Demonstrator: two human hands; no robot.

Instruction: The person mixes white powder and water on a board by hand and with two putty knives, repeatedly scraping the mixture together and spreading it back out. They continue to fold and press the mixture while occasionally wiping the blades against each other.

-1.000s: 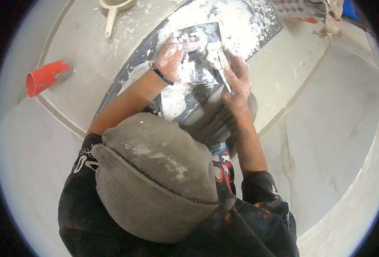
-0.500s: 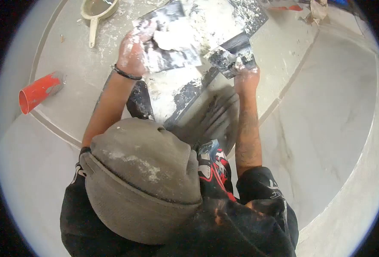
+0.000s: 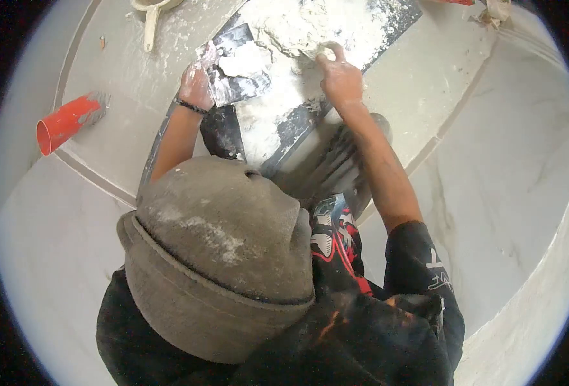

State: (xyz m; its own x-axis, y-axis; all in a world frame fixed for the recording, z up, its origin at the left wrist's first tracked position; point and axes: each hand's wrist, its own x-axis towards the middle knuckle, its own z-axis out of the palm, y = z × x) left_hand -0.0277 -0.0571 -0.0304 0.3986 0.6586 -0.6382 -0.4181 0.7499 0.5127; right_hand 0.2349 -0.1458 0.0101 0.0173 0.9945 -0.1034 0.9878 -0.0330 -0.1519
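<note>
My left hand (image 3: 196,88), dusted white, grips a dark flat plasterer's scraper (image 3: 223,91) by its left side. A thick lump of white plaster (image 3: 244,60) lies on it. Over the large dark board (image 3: 305,122), my right hand (image 3: 342,78) is closed, its fingers down by the wet plaster (image 3: 297,26). The putty knife it holds is mostly hidden by the fingers and the plaster. White plaster also coats much of the board.
A red pipe piece (image 3: 72,122) lies at the left on the floor (image 3: 127,103). A pale ladle-like strainer (image 3: 150,26) is at the upper left. Below, a cap (image 3: 220,257) dusted white blocks part of the view. Crumpled brown paper (image 3: 495,11) sits at the upper right.
My right hand has moved up and left with the putty knife, down to the plaster on the board. My left hand and its scraper have dropped lower, towards the board.
</note>
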